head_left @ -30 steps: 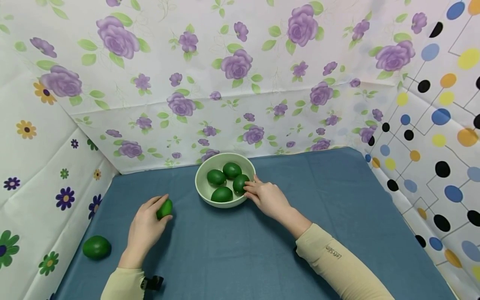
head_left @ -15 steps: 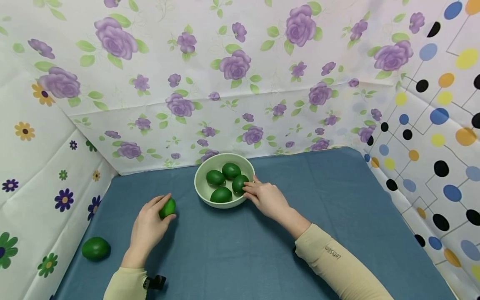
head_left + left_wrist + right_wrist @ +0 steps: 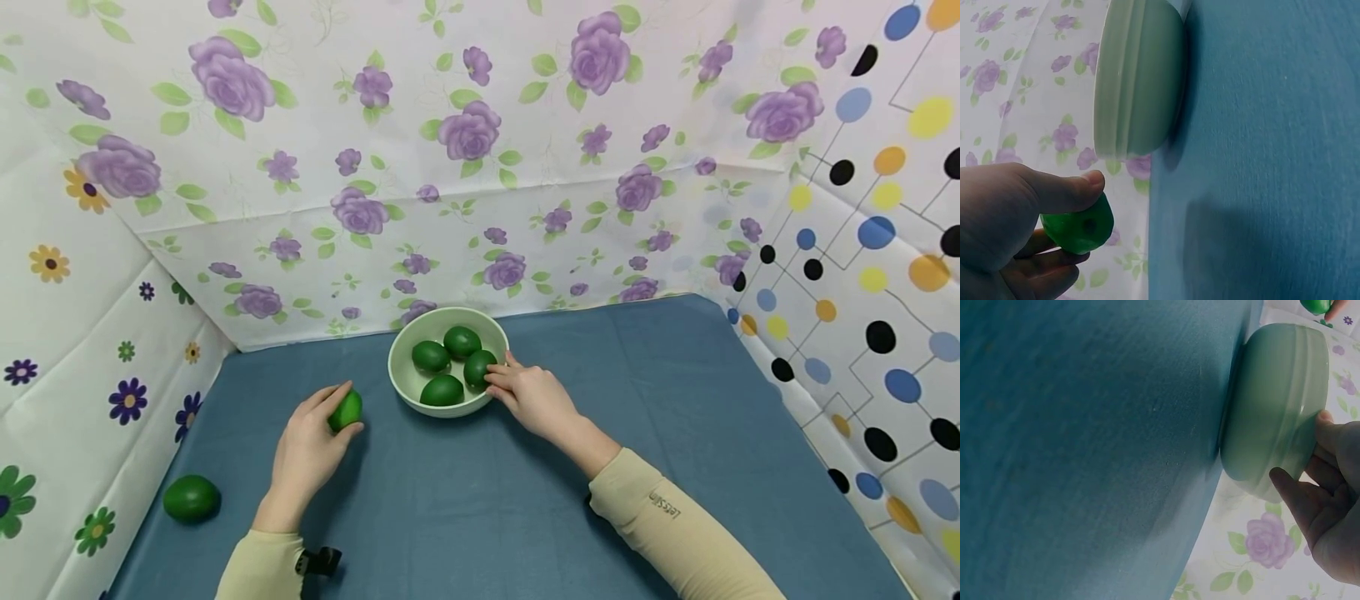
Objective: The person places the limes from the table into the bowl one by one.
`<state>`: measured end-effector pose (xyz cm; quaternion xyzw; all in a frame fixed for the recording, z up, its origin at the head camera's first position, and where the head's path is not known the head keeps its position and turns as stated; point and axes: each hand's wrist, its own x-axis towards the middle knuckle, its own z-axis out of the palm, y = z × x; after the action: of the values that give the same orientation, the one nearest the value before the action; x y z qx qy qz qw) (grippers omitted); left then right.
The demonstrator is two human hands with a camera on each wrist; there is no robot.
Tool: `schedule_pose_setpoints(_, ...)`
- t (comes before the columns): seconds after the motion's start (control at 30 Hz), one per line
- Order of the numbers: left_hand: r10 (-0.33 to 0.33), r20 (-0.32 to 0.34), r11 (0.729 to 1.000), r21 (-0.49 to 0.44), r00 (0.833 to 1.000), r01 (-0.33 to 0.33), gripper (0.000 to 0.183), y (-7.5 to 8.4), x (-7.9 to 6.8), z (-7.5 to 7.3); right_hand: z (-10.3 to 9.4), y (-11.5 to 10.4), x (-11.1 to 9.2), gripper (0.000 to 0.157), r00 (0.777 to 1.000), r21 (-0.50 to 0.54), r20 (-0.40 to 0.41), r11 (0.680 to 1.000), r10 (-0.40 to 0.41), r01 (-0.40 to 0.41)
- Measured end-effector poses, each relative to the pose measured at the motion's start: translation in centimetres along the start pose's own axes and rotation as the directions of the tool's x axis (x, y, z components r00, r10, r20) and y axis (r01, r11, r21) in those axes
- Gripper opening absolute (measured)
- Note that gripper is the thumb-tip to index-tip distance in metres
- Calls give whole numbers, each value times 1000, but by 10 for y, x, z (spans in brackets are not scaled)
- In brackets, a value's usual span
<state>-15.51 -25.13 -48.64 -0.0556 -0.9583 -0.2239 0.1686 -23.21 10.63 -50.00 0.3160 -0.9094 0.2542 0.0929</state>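
Note:
My left hand (image 3: pixel 309 442) holds a green lime (image 3: pixel 347 411) between thumb and fingers, left of a pale green bowl (image 3: pixel 402 386). In the left wrist view the lime (image 3: pixel 1085 225) is raised off the cloth, its dark end spot showing. My right hand (image 3: pixel 536 398) grips the bowl's right rim, some fingers reaching over it. The right wrist view shows a digit against the outer wall of the bowl (image 3: pixel 1279 400). Several darker green limes (image 3: pixel 442 390) lie inside. Another lime (image 3: pixel 192 498) rests on the table at the far left.
A blue cloth (image 3: pixel 480 517) covers the table. Behind it stands a flowered sheet (image 3: pixel 480 208), close to the bowl's back. Patterned sheets also border the left and right sides. A small black device (image 3: pixel 318 562) is strapped at my left wrist.
My left hand has moved slowly right and slightly up toward the bowl, carrying the lime. The right hand and the bowl have stayed in place.

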Motion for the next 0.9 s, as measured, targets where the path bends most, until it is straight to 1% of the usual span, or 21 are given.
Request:
schedule_pose_setpoints(0.37,-14,6,1000,-21,1000,14,73,12,5,0,0,0,1,34,1000,-9,2,1000,1,-1)
schedule_pose_setpoints(0.9,25,-28,996,-79,999,-28,73,28,16,6,-1,-2,1,33,1000,-2,5,1000,7,-7)
